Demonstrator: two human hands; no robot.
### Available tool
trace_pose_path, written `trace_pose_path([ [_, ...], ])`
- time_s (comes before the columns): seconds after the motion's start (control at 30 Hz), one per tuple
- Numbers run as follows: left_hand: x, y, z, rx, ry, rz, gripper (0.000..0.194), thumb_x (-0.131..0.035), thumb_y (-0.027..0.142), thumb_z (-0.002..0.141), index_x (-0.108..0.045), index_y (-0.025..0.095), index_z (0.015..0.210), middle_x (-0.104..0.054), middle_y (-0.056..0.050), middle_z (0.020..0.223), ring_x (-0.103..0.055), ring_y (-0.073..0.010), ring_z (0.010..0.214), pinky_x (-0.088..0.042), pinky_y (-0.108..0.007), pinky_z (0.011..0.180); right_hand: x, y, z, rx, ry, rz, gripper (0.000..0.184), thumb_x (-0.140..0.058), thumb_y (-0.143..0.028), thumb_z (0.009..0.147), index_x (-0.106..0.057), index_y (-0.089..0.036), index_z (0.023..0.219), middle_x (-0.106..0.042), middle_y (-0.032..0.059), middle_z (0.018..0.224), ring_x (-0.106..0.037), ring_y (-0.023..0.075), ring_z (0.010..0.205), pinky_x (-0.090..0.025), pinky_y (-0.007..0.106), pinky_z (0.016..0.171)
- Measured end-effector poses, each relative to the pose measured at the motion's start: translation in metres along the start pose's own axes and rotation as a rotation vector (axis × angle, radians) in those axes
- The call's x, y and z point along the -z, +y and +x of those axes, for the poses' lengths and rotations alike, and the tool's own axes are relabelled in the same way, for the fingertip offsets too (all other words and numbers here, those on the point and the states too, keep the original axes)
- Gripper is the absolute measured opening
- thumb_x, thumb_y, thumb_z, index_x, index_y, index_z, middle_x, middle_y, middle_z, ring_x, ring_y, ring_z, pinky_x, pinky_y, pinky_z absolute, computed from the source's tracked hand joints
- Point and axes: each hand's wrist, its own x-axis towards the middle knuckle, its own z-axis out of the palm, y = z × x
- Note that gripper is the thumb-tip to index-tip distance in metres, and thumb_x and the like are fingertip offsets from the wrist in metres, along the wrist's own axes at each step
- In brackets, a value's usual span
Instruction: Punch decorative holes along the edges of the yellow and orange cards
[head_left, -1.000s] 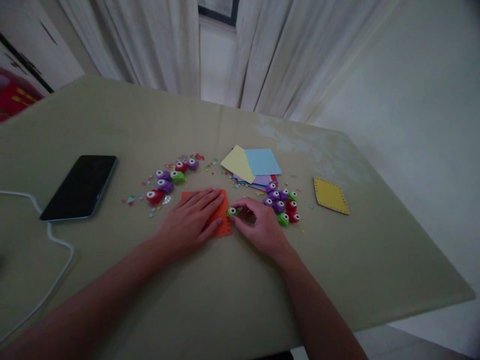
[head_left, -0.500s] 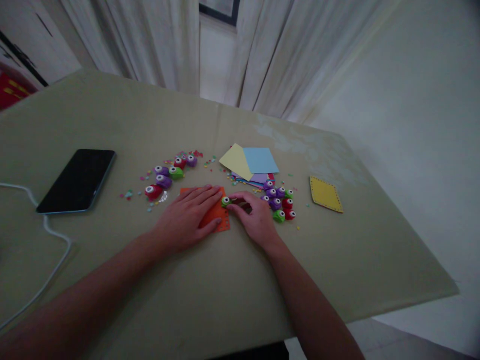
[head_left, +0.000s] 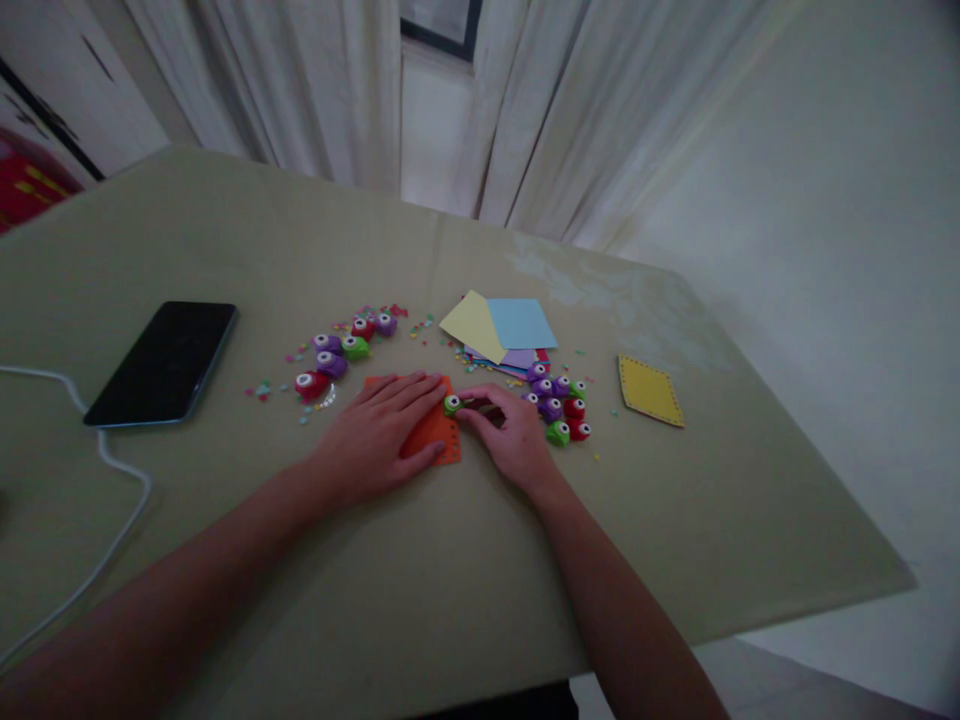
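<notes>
My left hand [head_left: 375, 425] lies flat with its fingers stretched out over a square of orange paper [head_left: 450, 446], pressing it to the table. Small holes run along the paper's right edge. In my right hand [head_left: 514, 440], thumb and fingers pinch a small green paper punch [head_left: 451, 405] with a white eye on it. The punch sits at the paper's right edge, close to my left fingertips. Whether the paper is inside its slot cannot be made out. Just right of my right hand stands a group of purple, green and red punches [head_left: 558, 432].
More eyed punches [head_left: 331, 364] stand left of the paper amid scattered confetti [head_left: 261, 390]. Behind my hands is a stack of coloured paper squares [head_left: 523, 323]. A yellow square with holed edges [head_left: 650, 391] lies to the right, a black tablet [head_left: 163, 362] with a white cable [head_left: 124, 470] to the left.
Both hands hold nearly the same place, with the green paper punch still at the orange paper's right edge. The view has shifted slightly.
</notes>
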Motion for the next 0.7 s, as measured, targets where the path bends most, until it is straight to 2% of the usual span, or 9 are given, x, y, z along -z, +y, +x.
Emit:
trace_pose_path([
  [0.23,0.001,0.0,0.001,-0.011,-0.002,0.003,0.072,-0.05,0.057,0.106,-0.044,0.02,0.167,-0.042,-0.007,0.174,-0.039,-0.0278,0.161,-0.024,-0.047,0.135,0.001,-0.002,0.0,0.001,-0.002,0.013,0.016,-0.078,-0.025,0.095,-0.081,-0.023,0.111,-0.083,0.0055,0.106,-0.077,0.0207,0.091,-0.06,0.032,0.084],
  [0.37,0.001,0.0,0.001,-0.018,0.009,-0.027,0.072,-0.051,0.058,0.105,-0.044,0.02,0.167,-0.043,-0.008,0.173,-0.039,-0.0288,0.161,-0.024,-0.049,0.135,0.002,-0.005,-0.001,-0.05,0.007,0.011,0.019,-0.078,-0.031,0.096,-0.079,-0.022,0.112,-0.082,0.0063,0.106,-0.077,0.0208,0.091,-0.059,0.033,0.082],
  [0.6,0.003,0.003,0.001,-0.001,0.033,-0.066,0.072,-0.053,0.063,0.105,-0.047,0.023,0.164,-0.047,-0.009,0.171,-0.043,-0.0307,0.158,-0.027,-0.053,0.134,0.006,-0.003,0.007,-0.156,0.078,0.039,0.026,-0.075,-0.04,0.093,-0.078,-0.018,0.106,-0.077,0.0045,0.091,-0.067,0.0177,0.079,-0.052,0.029,0.072],
  [0.7,0.003,0.003,0.001,-0.009,0.035,-0.061,0.072,-0.054,0.063,0.104,-0.049,0.023,0.163,-0.048,-0.009,0.17,-0.045,-0.0315,0.157,-0.029,-0.053,0.133,0.008,-0.003,0.017,-0.203,0.024,0.062,0.027,-0.074,-0.041,0.092,-0.077,-0.017,0.103,-0.072,0.0012,0.084,-0.062,0.0156,0.074,-0.048,0.027,0.068],
])
